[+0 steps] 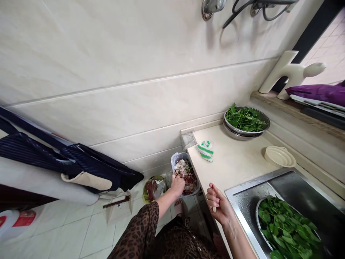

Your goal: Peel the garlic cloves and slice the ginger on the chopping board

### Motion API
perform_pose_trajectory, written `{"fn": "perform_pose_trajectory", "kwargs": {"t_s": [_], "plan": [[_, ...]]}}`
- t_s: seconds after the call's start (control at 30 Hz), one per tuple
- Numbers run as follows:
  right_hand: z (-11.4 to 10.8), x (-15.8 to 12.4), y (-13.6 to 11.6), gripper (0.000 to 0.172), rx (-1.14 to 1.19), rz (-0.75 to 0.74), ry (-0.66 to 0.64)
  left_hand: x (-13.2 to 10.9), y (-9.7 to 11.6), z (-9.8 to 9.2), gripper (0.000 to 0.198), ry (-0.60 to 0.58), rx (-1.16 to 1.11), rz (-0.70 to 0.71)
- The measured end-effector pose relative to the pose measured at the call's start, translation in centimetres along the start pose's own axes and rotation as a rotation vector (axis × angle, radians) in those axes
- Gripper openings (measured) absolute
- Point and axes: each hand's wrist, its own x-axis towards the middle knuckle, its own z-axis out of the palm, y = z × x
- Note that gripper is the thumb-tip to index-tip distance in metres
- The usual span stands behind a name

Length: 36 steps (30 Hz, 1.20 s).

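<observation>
My left hand [178,185] is over the near left rim of a lined waste bin [177,157], its fingers pressed together; whatever they hold is too small to name. Food scraps [184,171] fill the bin. Beside the counter's front edge, my right hand [219,205] is curled with the palm up around a small pale piece, perhaps a garlic clove, that pokes out below the fingers. To its right, a round bowl of green leaves [288,225] stands in the steel sink [302,187].
On the counter [229,162] lie a green-and-white cloth [206,150], a metal bowl of greens [245,120] and a cream strainer [280,156]. A second bin [154,189] and a dustpan [120,207] are on the floor. Dark aprons [81,162] hang at left.
</observation>
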Motion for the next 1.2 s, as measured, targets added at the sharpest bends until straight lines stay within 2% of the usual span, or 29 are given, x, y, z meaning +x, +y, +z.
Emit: {"fn": "perform_pose_trajectory", "kwargs": {"t_s": [0.07, 0.13, 0.23, 0.27, 0.4, 0.5, 0.6, 0.7, 0.77, 0.8, 0.9, 0.97, 1.03, 1.2], "plan": [[0.1, -0.5, 0.0, 0.019, 0.009, -0.009, 0.003, 0.5, 0.1, 0.7, 0.023, -0.014, 0.039, -0.038], [0.0, -1.0, 0.1, 0.019, 0.015, -0.018, 0.009, 0.8, 0.3, 1.2, 0.016, -0.025, 0.074, -0.068], [-0.2, -1.6, 0.3, 0.019, 0.021, -0.035, 0.029, 1.2, 0.5, 1.7, 0.026, -0.033, 0.086, -0.097], [-0.3, -1.8, 0.4, 0.020, 0.021, -0.045, 0.039, 1.3, 0.6, 1.7, 0.023, -0.036, 0.082, -0.105], [-0.5, -2.1, 0.4, 0.021, 0.009, -0.095, 0.080, 1.5, 1.0, 1.2, 0.017, -0.027, 0.022, -0.125], [-0.5, -1.8, 0.4, 0.023, -0.058, -0.133, 0.113, 1.3, 1.1, 0.0, 0.011, -0.001, -0.063, -0.119], [-0.3, -0.5, 0.9, 0.028, -0.253, -0.173, 0.182, 0.7, 0.6, -1.9, 0.009, 0.039, -0.173, -0.118], [0.4, 1.9, 2.1, 0.031, -0.521, -0.207, 0.222, -0.4, -0.2, -4.2, 0.022, 0.069, -0.313, -0.105], [1.2, 3.9, 3.2, 0.034, -0.684, -0.232, 0.214, -1.4, -0.6, -5.7, 0.030, 0.110, -0.534, -0.068], [1.7, 4.8, 3.8, 0.035, -0.751, -0.249, 0.199, -1.9, -0.6, -6.4, 0.031, 0.145, -0.715, -0.043], [3.3, 7.3, 5.6, 0.038, -0.891, -0.289, 0.121, -3.4, -0.5, -7.9, 0.027, 0.238, -1.141, 0.008], [4.2, 8.4, 6.7, 0.037, -0.950, -0.291, 0.074, -4.1, -0.5, -8.6, 0.021, 0.289, -1.175, 0.016], [4.8, 9.3, 7.5, 0.033, -0.974, -0.290, 0.045, -4.3, -0.7, -8.9, 0.018, 0.335, -1.114, 0.011], [5.4, 10.6, 8.1, 0.033, -0.834, -0.354, 0.048, -3.7, -2.0, -8.6, 0.025, 0.391, -0.962, -0.013]]}}
